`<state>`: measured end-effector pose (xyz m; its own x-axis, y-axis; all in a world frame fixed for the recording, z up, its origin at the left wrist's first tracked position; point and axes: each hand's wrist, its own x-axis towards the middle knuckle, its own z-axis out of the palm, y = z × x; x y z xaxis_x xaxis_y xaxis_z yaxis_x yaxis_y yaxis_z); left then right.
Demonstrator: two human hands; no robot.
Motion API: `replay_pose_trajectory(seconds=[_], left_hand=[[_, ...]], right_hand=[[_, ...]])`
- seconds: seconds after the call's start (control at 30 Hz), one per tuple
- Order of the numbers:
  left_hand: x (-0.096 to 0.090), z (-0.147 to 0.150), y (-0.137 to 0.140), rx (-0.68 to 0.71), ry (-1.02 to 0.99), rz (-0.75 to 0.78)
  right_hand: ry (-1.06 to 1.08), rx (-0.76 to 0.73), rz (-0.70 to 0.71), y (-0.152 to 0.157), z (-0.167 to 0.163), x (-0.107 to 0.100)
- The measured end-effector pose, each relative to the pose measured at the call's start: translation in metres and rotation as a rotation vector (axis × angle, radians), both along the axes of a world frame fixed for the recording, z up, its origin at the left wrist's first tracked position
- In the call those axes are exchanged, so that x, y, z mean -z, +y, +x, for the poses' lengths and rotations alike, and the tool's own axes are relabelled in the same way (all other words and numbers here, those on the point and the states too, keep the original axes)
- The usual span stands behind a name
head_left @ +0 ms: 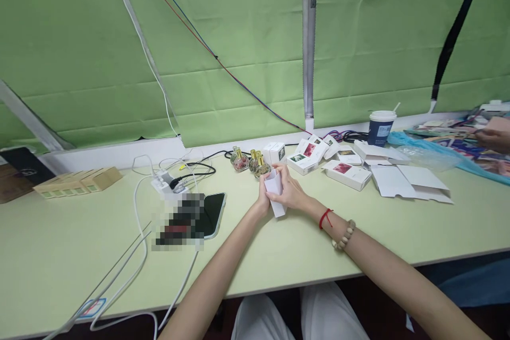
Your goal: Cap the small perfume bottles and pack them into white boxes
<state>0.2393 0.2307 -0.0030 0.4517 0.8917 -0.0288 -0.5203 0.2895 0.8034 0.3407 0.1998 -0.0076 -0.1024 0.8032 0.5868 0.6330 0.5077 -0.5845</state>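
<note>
Between my two hands is a small white cardboard box (275,196), tilted over the table, with its inside partly showing at the top. My left hand (263,191) grips its left side, and my right hand (292,188) wraps its right side and far edge. Just beyond my fingers stand small glass bottles with gold caps (240,160), dried flowers seemingly inside. A white box (274,153) stands upright beside them. To the right lie several white boxes with flower pictures (347,174), and flattened white cardboard (412,183).
A phone (215,215) lies left of my arms, near a power strip (169,183) and loose white cables (137,212). Brown boxes (77,181) sit far left. A lidded blue cup (380,128) stands at the back right. Another person's hand (494,141) shows at the right edge.
</note>
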Motion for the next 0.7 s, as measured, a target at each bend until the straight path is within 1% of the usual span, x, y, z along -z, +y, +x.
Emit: replay_pose_trajectory(seconds=[0.27, 0.43, 0.7], left_hand=[[-0.0042, -0.0001, -0.0028, -0.01, 0.047, 0.01], [-0.0053, -0.0014, -0.0045, -0.042, 0.12, -0.017], [-0.0077, 0.0025, -0.0059, -0.09, 0.154, -0.027]], right_hand=[[0.096, -0.063, 0.038, 0.0072, 0.0064, 0.0042], [0.074, -0.049, 0.031, 0.008, 0.007, 0.0035], [0.036, 0.004, 0.023, 0.0059, 0.005, 0.0028]])
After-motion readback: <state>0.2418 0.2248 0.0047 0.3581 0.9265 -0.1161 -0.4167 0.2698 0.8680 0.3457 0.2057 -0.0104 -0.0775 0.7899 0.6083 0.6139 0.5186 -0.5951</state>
